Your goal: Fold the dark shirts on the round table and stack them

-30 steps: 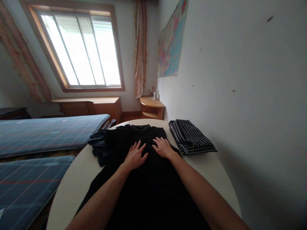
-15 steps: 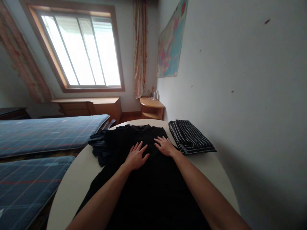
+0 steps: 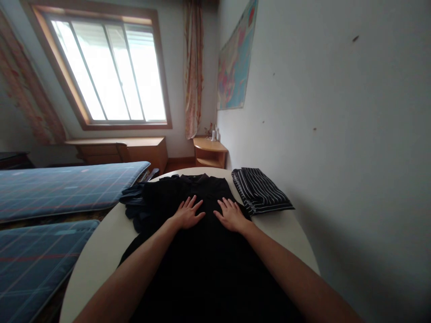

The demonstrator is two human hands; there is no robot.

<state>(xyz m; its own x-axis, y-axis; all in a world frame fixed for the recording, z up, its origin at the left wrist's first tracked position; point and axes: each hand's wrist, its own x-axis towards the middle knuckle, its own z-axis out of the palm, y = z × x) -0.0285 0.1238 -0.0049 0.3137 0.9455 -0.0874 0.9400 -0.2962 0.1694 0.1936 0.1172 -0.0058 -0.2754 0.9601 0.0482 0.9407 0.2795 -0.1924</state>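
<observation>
A black collared shirt [image 3: 208,255] lies spread over the round table, its collar at the far edge. Flat on its left upper part rests my left hand [image 3: 188,213], fingers spread. My right hand [image 3: 232,215] lies on the right upper part, also with fingers apart. Neither hand grips the cloth. Left of the shirt is a heap of dark navy cloth [image 3: 134,202], partly merging with the black fabric. Folded black-and-white striped cloth [image 3: 264,190] sits beyond my right hand, near the table's right edge.
The pale round table [image 3: 90,260] stands beside a white wall [image 3: 353,179] on the right. Two plaid mattresses [image 3: 74,186] are to the left. At the back are a wooden desk [image 3: 144,150], a small corner shelf [image 3: 210,146] and a bright window [image 3: 111,72].
My right hand has slid toward me over the shirt. My left hand has shifted slightly up relative to my view's lower edge, staying flat. The view has turned a little right.
</observation>
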